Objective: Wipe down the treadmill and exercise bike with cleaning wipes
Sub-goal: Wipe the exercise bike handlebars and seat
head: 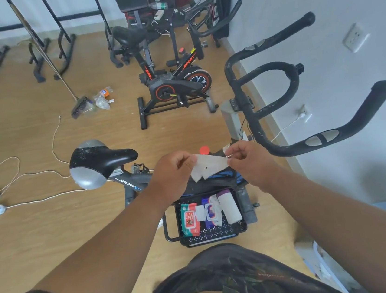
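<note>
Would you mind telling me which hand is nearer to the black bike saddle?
Left. The left hand pinches the wipe just right of the saddle; the right hand holds the wipe's other end, farther away, nearer the handlebars.

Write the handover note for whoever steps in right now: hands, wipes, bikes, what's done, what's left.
Left hand and right hand each pinch an end of one white wipe, stretched between them above the near exercise bike.
Black basket on the floor below holds a red wipe pack, a blue wipe pack with its lid open, and a white bottle.
Near bike's saddle and handlebars look speckled, not yet wiped.
Second bike stands further back. No treadmill in view.
Left: wipe both bikes, then find the treadmill.
</note>
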